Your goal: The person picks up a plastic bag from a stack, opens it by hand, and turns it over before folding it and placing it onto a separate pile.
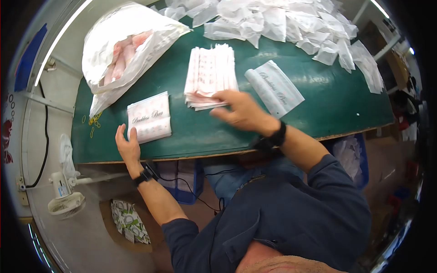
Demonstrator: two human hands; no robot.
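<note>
My left hand (129,145) is at the left edge of a flat plastic pouch (150,117) with "Bra" in script lettering; its fingers are apart and the thumb rests by the edge. A little blurred, my right hand (246,111) reaches over the near right corner of a stack of pink-printed pouches (210,73). Its thumb and forefinger are apart, with nothing visible between them. To the right lies another lettered pouch (275,88), set at an angle with its left edge curled.
A white sack (136,27) holding pink rolls stands at the back left. Yellow rubber bands (94,120) lie near the left edge of the green table (205,136). Translucent white bags (282,22) are heaped at the back. A fan (66,200) is below left.
</note>
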